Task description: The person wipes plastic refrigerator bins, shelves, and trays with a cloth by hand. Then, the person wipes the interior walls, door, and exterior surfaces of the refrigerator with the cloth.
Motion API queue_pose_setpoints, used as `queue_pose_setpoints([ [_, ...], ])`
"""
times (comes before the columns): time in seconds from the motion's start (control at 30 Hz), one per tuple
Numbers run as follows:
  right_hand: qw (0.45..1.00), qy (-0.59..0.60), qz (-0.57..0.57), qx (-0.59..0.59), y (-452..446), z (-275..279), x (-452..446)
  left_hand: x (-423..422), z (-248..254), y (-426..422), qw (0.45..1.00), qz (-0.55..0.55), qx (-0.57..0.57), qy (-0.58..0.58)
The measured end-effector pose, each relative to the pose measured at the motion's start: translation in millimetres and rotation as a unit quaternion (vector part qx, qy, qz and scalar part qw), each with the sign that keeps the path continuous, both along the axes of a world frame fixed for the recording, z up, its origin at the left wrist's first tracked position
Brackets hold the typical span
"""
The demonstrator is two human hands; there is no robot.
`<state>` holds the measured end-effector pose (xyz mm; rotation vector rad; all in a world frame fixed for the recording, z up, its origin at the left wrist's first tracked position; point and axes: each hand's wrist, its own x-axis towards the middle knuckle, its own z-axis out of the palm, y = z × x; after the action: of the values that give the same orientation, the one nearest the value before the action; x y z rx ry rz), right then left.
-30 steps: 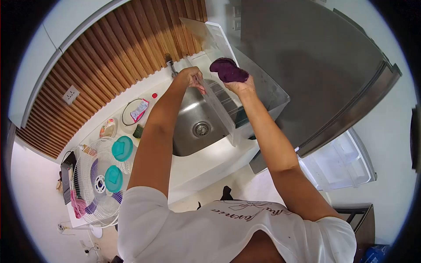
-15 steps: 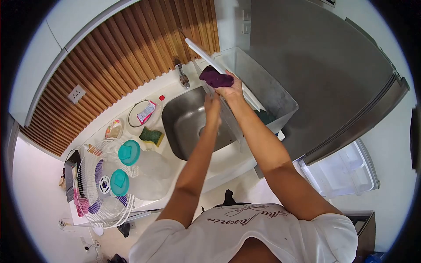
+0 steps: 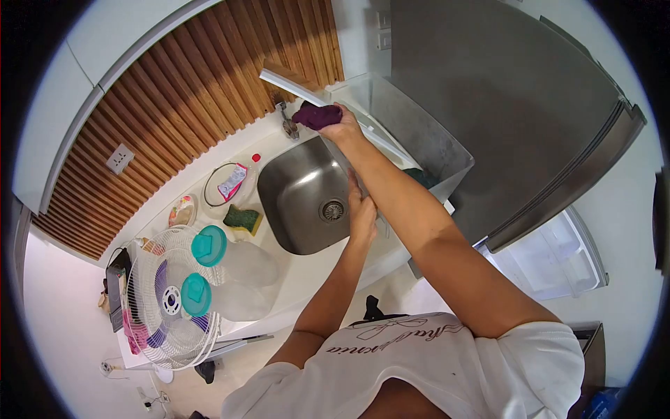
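Note:
My right hand [image 3: 342,126] is closed on a bunched dark purple cloth [image 3: 317,116], against a clear shelf panel with a white edge strip [image 3: 293,85]. The panel is tilted over the right side of the steel sink [image 3: 279,199]. Lower down, below my right forearm, my left hand [image 3: 363,215] grips the near side of the panel; some of its fingers are hidden. A large clear bin [image 3: 436,133] stands right of the sink, behind my right arm, with something dark green inside.
Behind the sink is the faucet [image 3: 289,127]. Left of it lie a green-yellow sponge [image 3: 242,219], a pink-white packet [image 3: 232,183] and a patterned bowl [image 3: 183,211]. Two teal-lidded jugs [image 3: 244,265] stand beside a white fan [image 3: 171,300]. A grey refrigerator [image 3: 502,105] rises at right.
My right hand and the purple cloth have moved left, toward the faucet. The white-edged panel has shifted left too. My left hand has moved down and right, below my right forearm.

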<state>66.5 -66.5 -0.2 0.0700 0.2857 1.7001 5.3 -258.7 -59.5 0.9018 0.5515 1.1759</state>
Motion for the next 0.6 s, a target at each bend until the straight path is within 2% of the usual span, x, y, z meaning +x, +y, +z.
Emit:
queue_pose_setpoints([
  [0.1,0.997,-0.018,-0.049,-0.05,-9.0,13.8,-16.3,-1.2,-7.9,6.2,1.0,-0.026,0.002,-0.016],
  [0.17,0.998,-0.011,-0.041,-0.038,3.4,0.9,-17.4,-1.9,-16.0,8.0,0.999,-0.022,-0.024,-0.04],
  [0.3,0.992,-0.021,-0.034,-0.118,-18.6,18.9,-22.3,-2.1,-17.8,6.0,0.998,-0.032,-0.044,-0.013],
  [0.4,0.984,-0.004,-0.016,-0.177,-24.3,21.1,-20.8,0.6,-19.2,7.9,0.997,-0.051,-0.042,-0.051],
  [0.5,0.985,-0.035,-0.011,-0.171,-41.8,33.0,-21.4,2.0,-12.7,5.6,0.998,-0.035,-0.027,-0.055],
  [0.6,0.99,-0.02,-0.01,-0.14,-42.4,33.2,-23.3,6.3,-8.0,5.0,0.998,0.027,-0.052,-0.032],
])
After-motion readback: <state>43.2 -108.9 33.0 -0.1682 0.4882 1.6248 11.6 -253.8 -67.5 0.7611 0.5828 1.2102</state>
